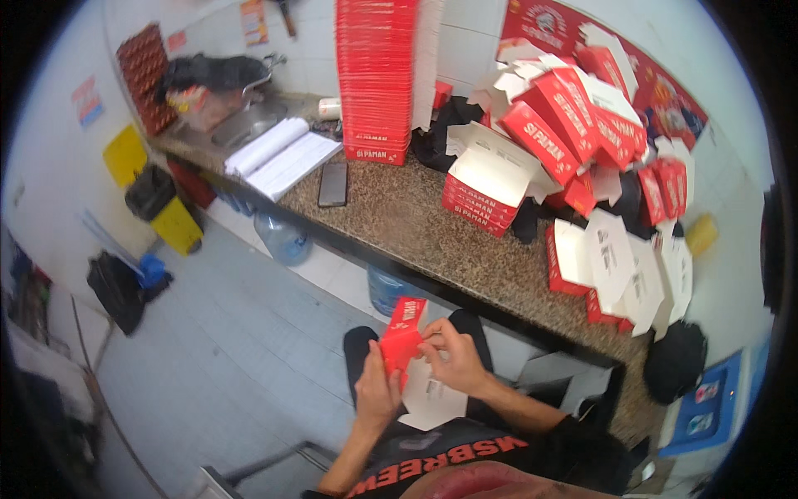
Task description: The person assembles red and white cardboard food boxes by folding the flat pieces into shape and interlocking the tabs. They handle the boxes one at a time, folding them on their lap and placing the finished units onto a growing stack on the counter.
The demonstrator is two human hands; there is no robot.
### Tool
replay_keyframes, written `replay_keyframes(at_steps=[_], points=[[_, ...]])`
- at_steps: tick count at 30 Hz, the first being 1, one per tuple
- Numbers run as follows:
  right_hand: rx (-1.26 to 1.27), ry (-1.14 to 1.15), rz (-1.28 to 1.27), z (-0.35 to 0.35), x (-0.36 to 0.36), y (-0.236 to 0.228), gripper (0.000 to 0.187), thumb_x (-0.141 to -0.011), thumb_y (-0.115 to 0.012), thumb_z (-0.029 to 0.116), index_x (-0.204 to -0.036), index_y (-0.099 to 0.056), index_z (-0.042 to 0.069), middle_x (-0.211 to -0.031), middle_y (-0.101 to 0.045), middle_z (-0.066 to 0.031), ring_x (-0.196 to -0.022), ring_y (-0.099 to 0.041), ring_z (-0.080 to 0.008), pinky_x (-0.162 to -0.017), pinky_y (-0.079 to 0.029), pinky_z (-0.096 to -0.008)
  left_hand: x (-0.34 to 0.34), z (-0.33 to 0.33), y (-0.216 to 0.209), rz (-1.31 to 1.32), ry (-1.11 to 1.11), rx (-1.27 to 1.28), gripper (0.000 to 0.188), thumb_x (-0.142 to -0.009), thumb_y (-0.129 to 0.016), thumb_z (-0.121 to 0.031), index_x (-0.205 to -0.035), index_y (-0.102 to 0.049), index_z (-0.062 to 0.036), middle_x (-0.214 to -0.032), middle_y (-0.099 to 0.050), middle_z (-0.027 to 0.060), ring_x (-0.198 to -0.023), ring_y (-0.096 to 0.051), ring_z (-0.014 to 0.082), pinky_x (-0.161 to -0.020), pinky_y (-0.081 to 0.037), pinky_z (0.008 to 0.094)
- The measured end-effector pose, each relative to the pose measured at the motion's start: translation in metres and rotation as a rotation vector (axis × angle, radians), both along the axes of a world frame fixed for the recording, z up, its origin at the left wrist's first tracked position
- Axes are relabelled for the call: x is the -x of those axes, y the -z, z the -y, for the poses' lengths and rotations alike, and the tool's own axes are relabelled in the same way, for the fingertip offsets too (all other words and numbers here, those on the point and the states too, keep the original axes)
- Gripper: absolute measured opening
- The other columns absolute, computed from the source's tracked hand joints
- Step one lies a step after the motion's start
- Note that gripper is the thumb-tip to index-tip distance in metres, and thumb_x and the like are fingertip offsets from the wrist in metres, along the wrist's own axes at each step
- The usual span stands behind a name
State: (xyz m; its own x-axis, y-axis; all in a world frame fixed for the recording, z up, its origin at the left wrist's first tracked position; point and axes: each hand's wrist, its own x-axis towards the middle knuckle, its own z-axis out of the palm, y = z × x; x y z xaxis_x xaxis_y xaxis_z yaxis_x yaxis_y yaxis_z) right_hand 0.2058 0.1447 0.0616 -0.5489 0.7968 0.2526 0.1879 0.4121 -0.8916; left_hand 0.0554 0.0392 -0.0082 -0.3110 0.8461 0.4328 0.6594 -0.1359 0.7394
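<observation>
Behind a long worktop (386, 212) of speckled brown stone, with a dark front edge, there stands a white tiled wall (472, 60). A red poster (555, 23) is fixed on it, toward the right. Below the worktop runs a white ledge (334, 281), and the floor (241, 287) is greyish blue with thin lines. At the left, near a pale wall (51, 158), is a yellow bin (176, 223) with black liner (151, 191). The light is whitish.

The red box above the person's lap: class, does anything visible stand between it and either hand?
Nothing visible does: the left hand holds the red box by its left side, and the right hand is at its right edge.
</observation>
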Motion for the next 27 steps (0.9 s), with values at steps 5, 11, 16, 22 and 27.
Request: replay_keyframes(at_steps=[5,11,16,22,27], points=[[0.232,-0.001,-0.089,0.019,0.004,0.039,0.013,-0.096,-0.064,0.005,-0.1,-0.052,0.001,-0.085,-0.073,-0.0142,-0.08,-0.074,-0.0182,-0.069,-0.059,-0.0348,0.002,-0.008,-0.006,-0.085,0.014,-0.041,0.068,-0.092,-0.063,-0.006,-0.149,-0.031,0.015,-0.129,-0.056,0.0361,-0.11,-0.062,0.0494,-0.089,-0.055,0.047],[0.581,-0.282,-0.589,0.002,0.031,0.008,0.033,-0.102,-0.06,0.011,-0.131,-0.049,0.0,-0.124,-0.062,-0.0082,-0.118,-0.058,-0.0136,-0.099,-0.049,-0.032,0.018,-0.019,0.001,-0.153,-0.024,-0.241,0.068,-0.099,-0.06,-0.019,-0.153,-0.028,0.008,-0.14,-0.05,0.0351,-0.125,-0.054,0.0519,-0.102,-0.048,0.0501],[-0.035,-0.254,-0.366,-0.032,0.024,-0.111,0.032,-0.099,-0.062,0.017,-0.124,-0.054,-0.001,-0.11,-0.064,-0.013,-0.107,-0.061,-0.0231,-0.095,-0.048,-0.0396,0.0,-0.031,-0.063,-0.032,-0.058,-0.435,0.063,-0.102,-0.057,-0.023,-0.153,-0.032,0.0032,-0.143,-0.048,0.0343,-0.133,-0.048,0.0501,-0.107,-0.044,0.0496],[-1.075,0.221,-0.367,-0.194,0.049,-0.232,0.015,-0.074,-0.063,0.01,-0.087,-0.061,0.002,-0.074,-0.061,-0.022,-0.07,-0.062,-0.0402,-0.067,-0.047,-0.0492,0.036,0.003,0.046,0.113,-0.076,0.197,0.031,-0.097,-0.062,-0.017,-0.122,-0.066,0.0009,-0.136,-0.059,0.0222,-0.125,-0.056,0.0404,-0.104,-0.046,0.0436],[-0.977,0.485,0.545,-0.461,-0.062,-0.349,0.074,-0.094,-0.063,0.041,-0.153,-0.037,0.004,-0.153,-0.04,-0.0285,-0.149,-0.026,-0.0402,-0.122,-0.027,-0.0466,0.022,0.038,0.163,-0.455,0.152,0.344,0.034,-0.096,-0.064,-0.028,-0.124,-0.069,-0.01,-0.144,-0.055,0.0145,-0.138,-0.046,0.0378,-0.113,-0.035,0.0527]])
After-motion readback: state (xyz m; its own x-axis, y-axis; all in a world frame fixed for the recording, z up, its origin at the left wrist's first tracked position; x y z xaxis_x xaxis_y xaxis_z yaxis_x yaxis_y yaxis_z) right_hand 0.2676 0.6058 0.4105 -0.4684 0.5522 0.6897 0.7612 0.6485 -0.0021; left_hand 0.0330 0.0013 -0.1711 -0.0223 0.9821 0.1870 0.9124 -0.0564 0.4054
